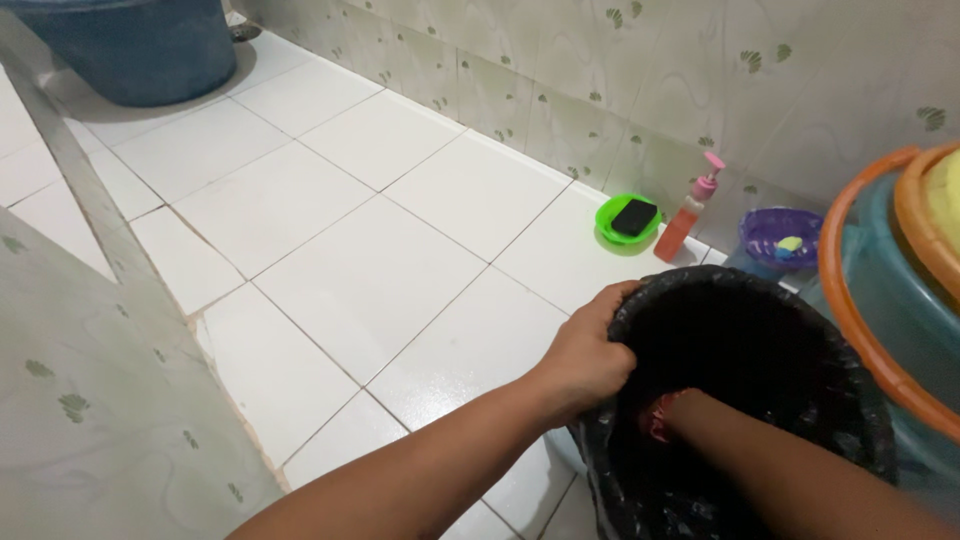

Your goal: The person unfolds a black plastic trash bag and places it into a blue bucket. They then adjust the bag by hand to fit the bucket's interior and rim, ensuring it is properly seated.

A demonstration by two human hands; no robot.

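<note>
Bin: black bin (740,330), lined with a crinkled black plastic bag, stands on the white tiled floor (350,260) at the lower right of the view, just beside a large teal tub.
Left hand: the left hand (585,355) sits on the near left rim of the bin, fingers curled over the edge and clamped on the rim and the bag lining there, thumb on the outside.
Right hand: the right hand (668,415) reaches down into the bin from the lower right; only the wrist and part of the hand show against the dark lining, with something reddish at the fingers, and whether the fingers are spread or closed I cannot tell.
Tub: the teal tub (880,300) with an orange rim stands at the right edge, touching or nearly touching the bin; a second orange-rimmed vessel sits inside it.
By the wall: a green bowl (612,232) with a black sponge (634,216) in it lies on the floor against the tiled wall; just right of it stands an orange pump bottle (684,222) with a pink top, and then a purple bowl (778,238) with a small yellow-green piece inside.
Far corner: a dark blue bucket (135,45) stands at the upper left, well apart from the hands.
</note>
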